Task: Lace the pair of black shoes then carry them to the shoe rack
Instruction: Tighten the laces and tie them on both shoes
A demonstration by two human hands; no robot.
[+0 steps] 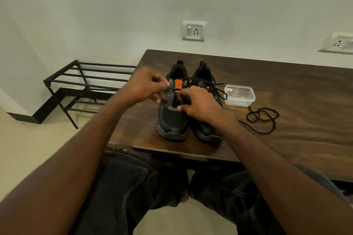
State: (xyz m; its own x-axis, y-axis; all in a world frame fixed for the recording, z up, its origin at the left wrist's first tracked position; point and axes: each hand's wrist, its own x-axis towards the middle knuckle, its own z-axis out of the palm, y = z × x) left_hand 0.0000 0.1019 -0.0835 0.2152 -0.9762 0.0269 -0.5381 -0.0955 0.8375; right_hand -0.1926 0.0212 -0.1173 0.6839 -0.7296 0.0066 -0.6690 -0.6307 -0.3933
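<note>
Shoes on the wooden table (286,86): we see the left shoe (172,120) and the right shoe (206,129) side by side near its front edge, toes toward us. Our left hand (143,87) is curled at the left shoe's eyelet flap, apparently pinching a lace end; our right hand (198,104) curls over the tongue. A loose black lace (262,120) lies right of the pair, near a clear plastic container (239,95). The shoe rack (86,82) stands left of the table.
</note>
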